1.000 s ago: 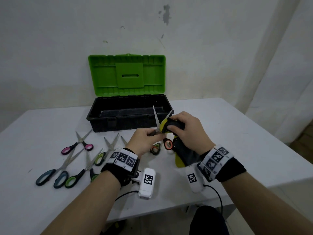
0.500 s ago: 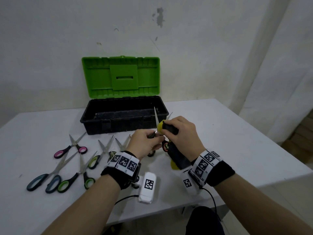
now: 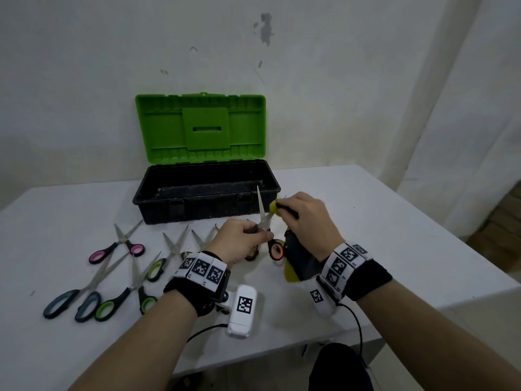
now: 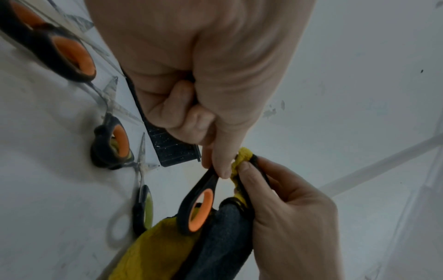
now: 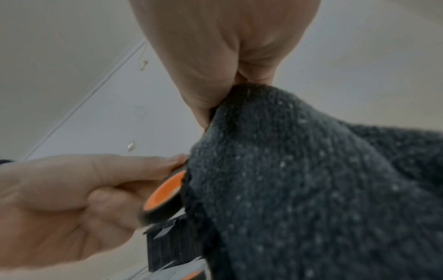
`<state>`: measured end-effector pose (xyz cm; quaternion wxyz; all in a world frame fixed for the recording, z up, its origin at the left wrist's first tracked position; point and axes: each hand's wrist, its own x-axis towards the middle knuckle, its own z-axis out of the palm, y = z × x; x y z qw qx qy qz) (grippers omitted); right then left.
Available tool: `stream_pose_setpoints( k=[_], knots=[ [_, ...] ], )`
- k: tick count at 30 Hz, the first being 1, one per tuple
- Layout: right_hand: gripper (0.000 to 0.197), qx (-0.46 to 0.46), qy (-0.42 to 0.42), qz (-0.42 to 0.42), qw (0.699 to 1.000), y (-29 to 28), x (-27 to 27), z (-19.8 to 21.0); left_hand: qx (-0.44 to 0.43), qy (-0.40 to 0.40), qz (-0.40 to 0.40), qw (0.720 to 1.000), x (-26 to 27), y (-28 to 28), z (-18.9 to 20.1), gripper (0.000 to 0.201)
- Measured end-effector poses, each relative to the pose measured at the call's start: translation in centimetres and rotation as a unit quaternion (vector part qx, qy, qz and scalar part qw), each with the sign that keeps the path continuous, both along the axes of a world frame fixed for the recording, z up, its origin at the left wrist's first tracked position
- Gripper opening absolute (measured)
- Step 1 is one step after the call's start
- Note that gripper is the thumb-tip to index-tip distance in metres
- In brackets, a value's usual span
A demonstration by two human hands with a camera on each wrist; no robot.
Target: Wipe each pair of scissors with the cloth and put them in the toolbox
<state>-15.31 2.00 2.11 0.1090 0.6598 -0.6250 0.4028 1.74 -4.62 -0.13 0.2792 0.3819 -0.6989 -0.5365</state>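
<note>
Head view: left hand point(image 3: 244, 239) is clamped on the orange-handled scissors point(image 3: 266, 230) at the shank just above the loops, thumb and fingers curled round the handle. Right hand point(image 3: 306, 215) pinches a fold of the cloth point(image 3: 298, 263) around one blade, up near its tip. The other blade sticks up bare, so the pair is splayed open, held above the desk point(image 3: 394, 249) just in front of the toolbox point(image 3: 207, 190).

Handling, my read: the scissors are light, stiff steel with plastic loops; edges and points are the hazard. Best hold is the handle or pivot, as now, wiping away from the edge. The free blade can swing on the pivot, so keep the handles pinned. The cloth is soft and limp, yellow one face, dark grey the other; most of it hangs below the right hand. It needs to be bunched thick over the blade.

Toolbox is open, green lid up, and no scissors show inside it. Several more pairs lie on the desk left of the hands: pink point(image 3: 117, 248), blue-grey point(image 3: 73, 299), green point(image 3: 127, 297), others partly hidden behind the left wrist.

Versus half a second ago: the right hand and cloth have slid further out along the blade toward the tip, and the tip that showed past the cloth is now nearly covered. Left-hand grip unchanged. Camera tipped slightly; the pairs on the desk have not moved.
</note>
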Motion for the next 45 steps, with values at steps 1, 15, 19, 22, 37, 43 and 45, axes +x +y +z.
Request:
stream_pose_setpoints(
  k=[1, 15, 19, 22, 37, 43, 45],
  knots=[
    [0.017, -0.007, -0.015, -0.023, 1.0, -0.2, -0.5, 0.3, -0.008, -0.01, 0.001, 1.0, 0.1, -0.1, 0.0, 0.029],
    [0.019, 0.015, -0.016, -0.036, 0.999, 0.4, -0.2, 0.8, -0.056, -0.064, -0.03, 0.996, 1.6, -0.8, 0.2, 0.025],
    [0.021, 0.082, 0.031, 0.026, 0.996, 1.2, 2.1, 0.6, -0.122, -0.103, -0.012, 0.987, 1.3, -0.6, 0.6, 0.031],
    [0.023, 0.123, 0.028, -0.009, 0.992, 0.8, 1.9, 0.7, -0.18, -0.166, -0.006, 0.97, 1.3, -0.2, 1.1, 0.027],
    [0.016, 0.004, -0.038, -0.065, 0.997, 0.7, -0.9, 1.4, 0.004, -0.048, -0.034, 0.998, 1.5, 0.0, 1.0, 0.031],
    [0.016, -0.014, 0.014, 0.065, 0.998, 1.9, 1.7, 0.2, 0.11, 0.015, -0.057, 0.992, 1.5, 0.2, 1.4, 0.019],
    [0.016, -0.019, 0.011, 0.064, 0.998, 1.6, 1.4, 0.3, 0.112, 0.021, -0.064, 0.991, 1.5, 0.3, 1.5, 0.019]
  ],
)
